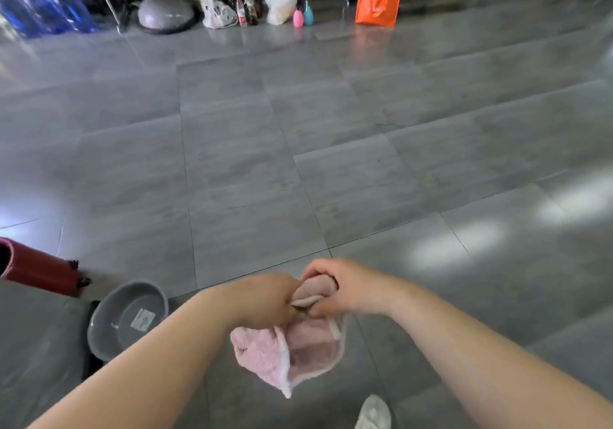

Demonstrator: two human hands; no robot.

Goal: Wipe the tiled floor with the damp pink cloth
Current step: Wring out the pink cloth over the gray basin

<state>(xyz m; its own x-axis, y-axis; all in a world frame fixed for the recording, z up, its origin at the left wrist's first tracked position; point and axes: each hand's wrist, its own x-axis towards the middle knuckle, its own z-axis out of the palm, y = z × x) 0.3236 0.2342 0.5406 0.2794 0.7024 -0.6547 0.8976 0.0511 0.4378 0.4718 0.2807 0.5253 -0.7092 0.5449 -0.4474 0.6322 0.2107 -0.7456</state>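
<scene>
- I see the pink cloth [285, 352] in the lower middle of the frame. It is bunched between both hands and hangs clear of the tiled floor [252, 150], touching no tile.
- I judge it soft, light and limp: the free part droops in loose folds, with a pale hem along its edge. Being damp, it probably clings a little and weighs more than it looks. Nothing about it seems fragile or slippery.
- I would hold it at the gathered upper edge, where it is held now, or press it flat under a palm once it lies on the tiles.
- The left hand [265, 299] reaches in from the lower left with its back up and its fingers curled around the top of the cloth.
- The right hand [345, 291] meets it from the lower right, fingers curled over a fold. The two hands are almost touching.
- A grey basin [99, 329] sits on the floor at lower left, beside the left forearm.
</scene>
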